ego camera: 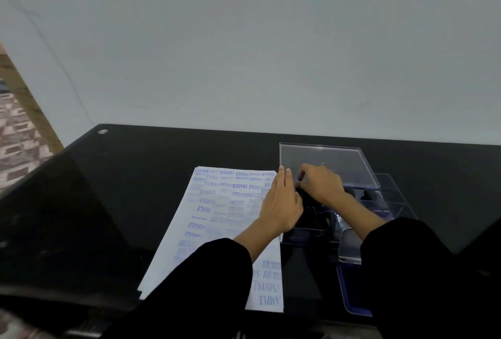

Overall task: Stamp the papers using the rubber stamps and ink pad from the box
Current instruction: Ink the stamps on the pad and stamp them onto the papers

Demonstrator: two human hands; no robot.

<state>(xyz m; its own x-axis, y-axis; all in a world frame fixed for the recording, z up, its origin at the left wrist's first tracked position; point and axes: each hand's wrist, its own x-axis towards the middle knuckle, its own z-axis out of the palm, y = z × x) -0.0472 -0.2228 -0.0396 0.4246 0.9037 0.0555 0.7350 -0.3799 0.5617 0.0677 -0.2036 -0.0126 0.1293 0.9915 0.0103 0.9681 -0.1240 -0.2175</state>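
Observation:
A clear plastic box (390,203) with compartments stands on the black table, right of the papers. Its clear lid (333,162) is swung open at the back. Black rubber stamps (370,193) stand in the compartments. My right hand (322,185) reaches over the box's far left corner, with fingers and thumb curled and pinching the top of a black stamp (301,191). My left hand (282,203) lies with straight fingers against the box's left wall. The stack of white papers (217,216) is covered with blue stamp prints. A blue ink pad (349,294) lies open in front of the box, partly under my right sleeve.
The ink pad's clear lid (349,248) stands open between pad and box. The black glass table (135,176) meets a pale wall (244,54) at the back. Its left edge drops to a patterned floor (16,135).

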